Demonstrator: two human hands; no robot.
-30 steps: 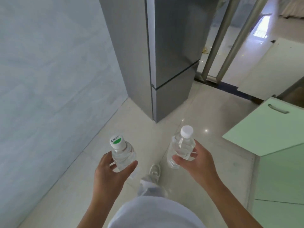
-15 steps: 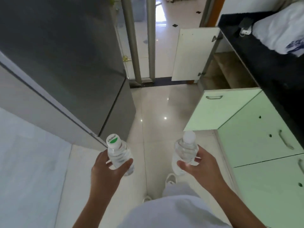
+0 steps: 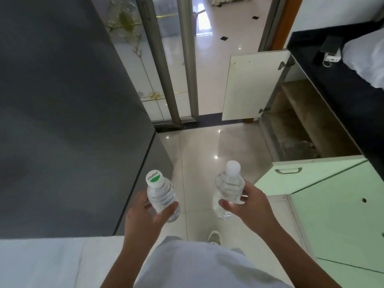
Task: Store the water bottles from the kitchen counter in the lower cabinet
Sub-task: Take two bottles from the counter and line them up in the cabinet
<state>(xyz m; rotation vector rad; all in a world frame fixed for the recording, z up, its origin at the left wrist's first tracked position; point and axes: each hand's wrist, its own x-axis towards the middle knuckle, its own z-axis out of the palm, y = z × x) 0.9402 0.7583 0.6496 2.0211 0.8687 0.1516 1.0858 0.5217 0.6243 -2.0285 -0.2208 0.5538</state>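
Two small clear plastic water bottles are held upright above the glossy beige tiled floor (image 3: 199, 146). The bottle with the green-and-white labelled cap (image 3: 161, 194) sits in the left hand (image 3: 143, 217), fingers wrapped around its body. The plain white-capped bottle (image 3: 228, 190) is gripped by the right hand (image 3: 249, 206). Ahead on the right, a lower cabinet (image 3: 301, 129) stands open under the black counter (image 3: 342, 84), its cream door (image 3: 253, 86) swung out. A dark grey refrigerator (image 3: 68, 111) stands left.
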